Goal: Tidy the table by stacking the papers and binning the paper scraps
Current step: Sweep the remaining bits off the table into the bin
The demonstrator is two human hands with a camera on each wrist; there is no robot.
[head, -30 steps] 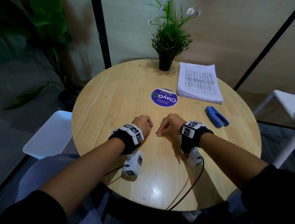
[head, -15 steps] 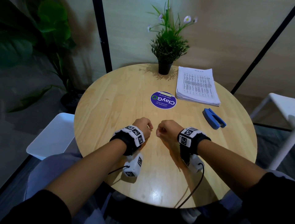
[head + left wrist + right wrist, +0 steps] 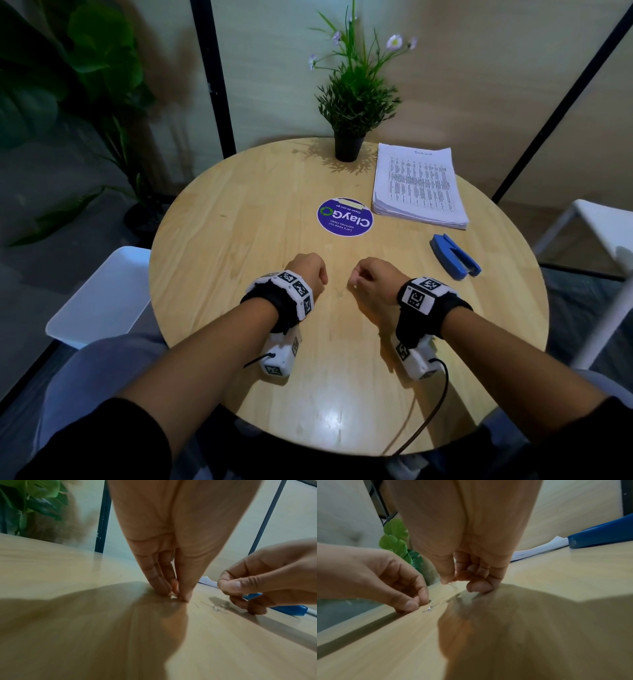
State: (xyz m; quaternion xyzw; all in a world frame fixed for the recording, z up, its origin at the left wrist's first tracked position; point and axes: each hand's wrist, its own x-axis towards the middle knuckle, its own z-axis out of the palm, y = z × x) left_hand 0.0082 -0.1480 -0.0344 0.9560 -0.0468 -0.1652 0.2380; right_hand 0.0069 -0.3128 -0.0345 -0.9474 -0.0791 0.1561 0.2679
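Note:
A stack of printed papers point(image 3: 418, 185) lies at the far right of the round wooden table point(image 3: 222, 240). Both hands rest near the table's middle, fingers curled down to the wood. My left hand point(image 3: 323, 277) pinches thumb and fingers together on the tabletop, and a tiny pale scrap point(image 3: 172, 596) shows at their tips. My right hand point(image 3: 352, 279) pinches a thin bent staple point(image 3: 453, 586) between thumb and forefinger, just above the wood. Several tiny shiny staples point(image 3: 436, 603) lie loose between the two hands.
A blue staple remover point(image 3: 454, 255) lies right of my hands, below the papers. A purple round sticker point(image 3: 345, 216) marks the centre and a potted plant point(image 3: 349, 147) stands at the back. A white chair point(image 3: 99, 298) is at the left, a white stool point(image 3: 603, 226) at the right.
The two hands have drawn slightly apart, the right one shifting right. The head view has pulled back and tilted up a little. Papers and blue tool have not moved.

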